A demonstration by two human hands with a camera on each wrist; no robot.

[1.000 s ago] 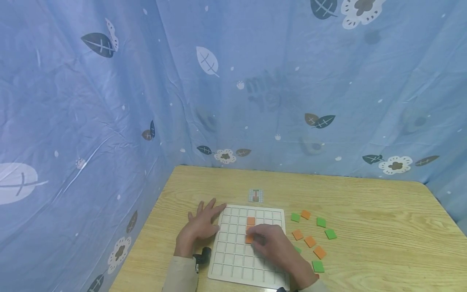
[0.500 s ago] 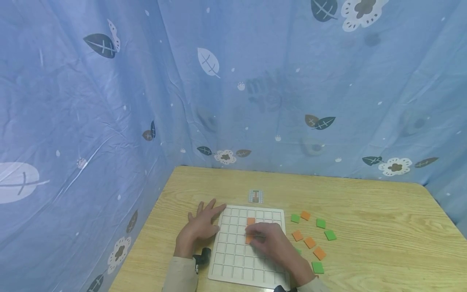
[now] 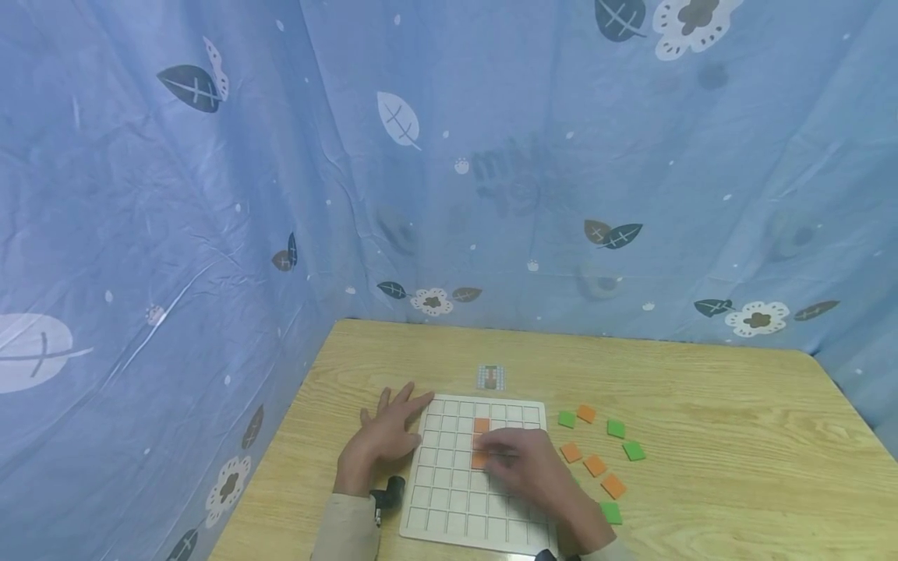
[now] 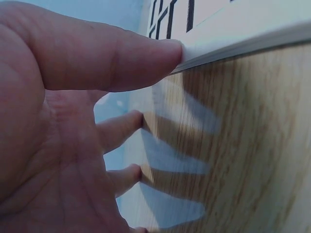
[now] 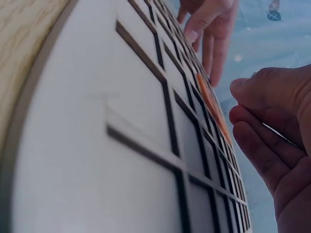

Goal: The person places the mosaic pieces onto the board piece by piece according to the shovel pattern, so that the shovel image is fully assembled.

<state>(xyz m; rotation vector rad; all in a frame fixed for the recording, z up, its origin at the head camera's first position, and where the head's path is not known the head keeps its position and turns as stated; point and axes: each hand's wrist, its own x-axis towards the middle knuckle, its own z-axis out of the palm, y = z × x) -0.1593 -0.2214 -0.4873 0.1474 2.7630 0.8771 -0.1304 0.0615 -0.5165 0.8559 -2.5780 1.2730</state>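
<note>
A white grid board (image 3: 440, 499) lies on the table, with three orange square tiles (image 3: 482, 425) in one column of cells near its upper middle. My left hand (image 3: 384, 438) rests at the board's left side, fingers spread on the table. In the left wrist view its thumb (image 4: 146, 58) touches the board's edge. My right hand (image 3: 529, 463) is over the board, its loosely bent fingertips right at the lower two tiles and partly covering them. The right wrist view shows the orange tiles (image 5: 211, 104) beside those fingertips, with nothing visible held between them.
Right of the board lie several loose orange tiles (image 3: 595, 466) and green tiles (image 3: 634, 450). A small printed pattern card (image 3: 491, 378) lies behind the board. Blue patterned curtains (image 3: 533, 195) stand along the table's back and left edges.
My right hand's fingertips shift slightly over the middle orange tile, covering it more half a second ago than now. My left hand stays in place at the board's edge.
</note>
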